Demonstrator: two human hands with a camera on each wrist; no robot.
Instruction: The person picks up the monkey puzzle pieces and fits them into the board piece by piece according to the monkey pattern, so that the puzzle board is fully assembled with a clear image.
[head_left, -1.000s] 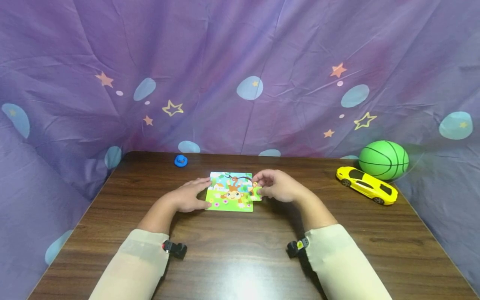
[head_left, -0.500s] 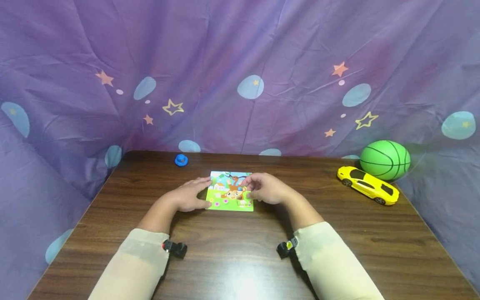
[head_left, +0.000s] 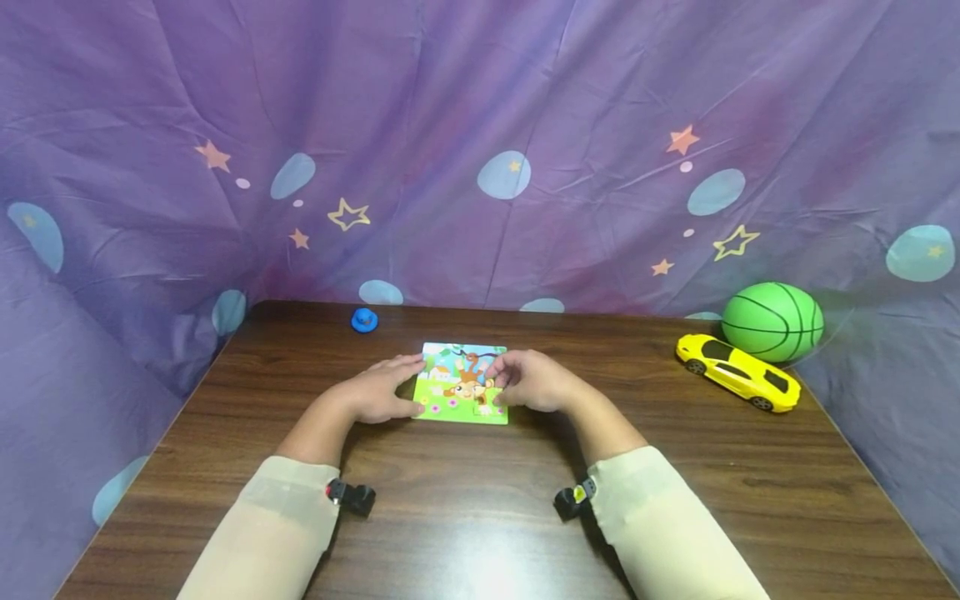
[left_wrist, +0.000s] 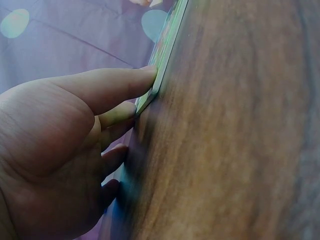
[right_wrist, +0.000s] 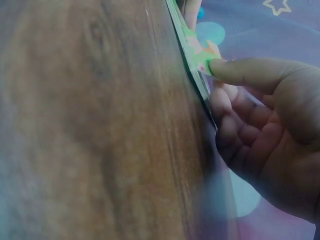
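A flat jigsaw puzzle (head_left: 442, 390) with a hanging monkey, blue sky and green grass lies on the table. My left hand (head_left: 373, 392) rests at its left edge, thumb near the front corner and fingers near the back one, all fairly straight. At the puzzle's right side, my right hand (head_left: 536, 381) pinches a green puzzle piece (right_wrist: 202, 57) between thumb and curled fingers. The piece sits tilted over the board in the right wrist view. Fingers partly hide it and the board's right part in the head view. The left wrist view shows the left thumb (left_wrist: 125, 82) touching the board's edge.
A small round blue object (head_left: 364, 320) stands at the back left of the brown wooden table (head_left: 450, 517). At the right are a yellow toy car (head_left: 738, 372) and a green ball (head_left: 772, 322). A purple curtain (head_left: 420, 125) hangs behind the table.
My right hand has moved left with the puzzle piece, from beside the board's right edge to over its right part. The left hand has stayed at the board's left edge.
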